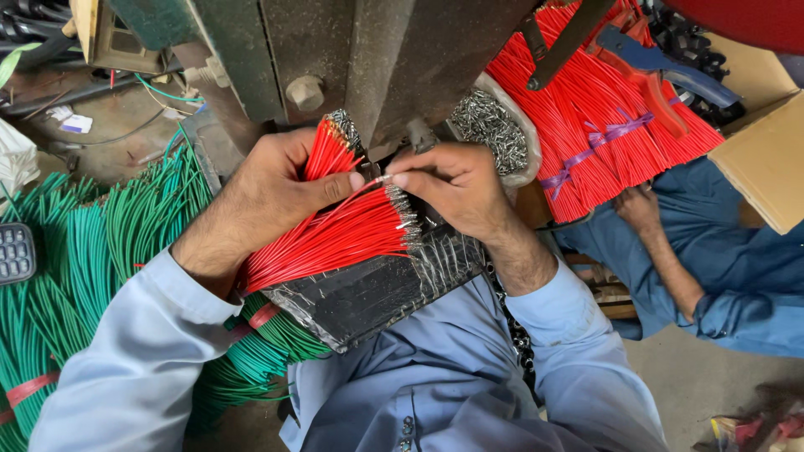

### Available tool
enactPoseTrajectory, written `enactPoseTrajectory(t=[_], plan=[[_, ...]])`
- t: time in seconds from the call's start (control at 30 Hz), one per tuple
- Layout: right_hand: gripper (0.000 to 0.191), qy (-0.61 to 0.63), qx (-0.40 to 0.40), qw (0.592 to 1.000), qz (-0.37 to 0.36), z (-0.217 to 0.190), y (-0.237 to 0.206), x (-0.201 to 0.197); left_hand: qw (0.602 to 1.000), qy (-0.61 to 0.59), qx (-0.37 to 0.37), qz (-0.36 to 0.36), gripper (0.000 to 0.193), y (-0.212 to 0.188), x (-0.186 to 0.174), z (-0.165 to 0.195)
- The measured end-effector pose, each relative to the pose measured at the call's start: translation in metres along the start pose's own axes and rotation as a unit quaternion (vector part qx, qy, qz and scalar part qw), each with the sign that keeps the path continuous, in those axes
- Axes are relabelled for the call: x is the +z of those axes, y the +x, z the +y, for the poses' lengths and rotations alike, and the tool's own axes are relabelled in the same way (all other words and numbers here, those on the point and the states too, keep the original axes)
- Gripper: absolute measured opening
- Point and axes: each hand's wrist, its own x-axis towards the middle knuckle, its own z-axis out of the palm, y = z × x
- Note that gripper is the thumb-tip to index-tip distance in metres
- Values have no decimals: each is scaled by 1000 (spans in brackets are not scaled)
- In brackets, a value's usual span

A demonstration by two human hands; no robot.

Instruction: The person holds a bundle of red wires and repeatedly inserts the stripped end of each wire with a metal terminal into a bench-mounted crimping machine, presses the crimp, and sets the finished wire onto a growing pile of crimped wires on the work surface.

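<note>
My left hand (260, 197) grips a thick bunch of short red wires (335, 230) with metal terminals on their ends, fanned out over a black taped tray (368, 293) on my lap. My right hand (456, 188) pinches the metal tip of a single red wire (381, 180) between thumb and fingertips, close to the left thumb. Both hands are just below the dark green body of a press machine (368, 59).
Green wire bundles (100, 243) lie at the left. Red wire bundles tied with purple bands (595, 125) lie at the upper right beside a bag of loose metal terminals (494, 125). Another person's arm in blue (670, 251) rests at the right near a cardboard box (766, 159).
</note>
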Motion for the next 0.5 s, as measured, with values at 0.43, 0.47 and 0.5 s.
enactPoseTrajectory(t=[0.43,0.47,0.5], plan=[[10,-405,-96,909,4,-22,-24,-26,1000,-6,9,-5,11,3,0,-1],[9,-418,-97,903,7,-20,-25,-25,1000,-2,13,-3,11,3,-1,0],[7,-429,-96,898,10,-18,-26,-24,1000,1,14,-2,11,2,-1,0]])
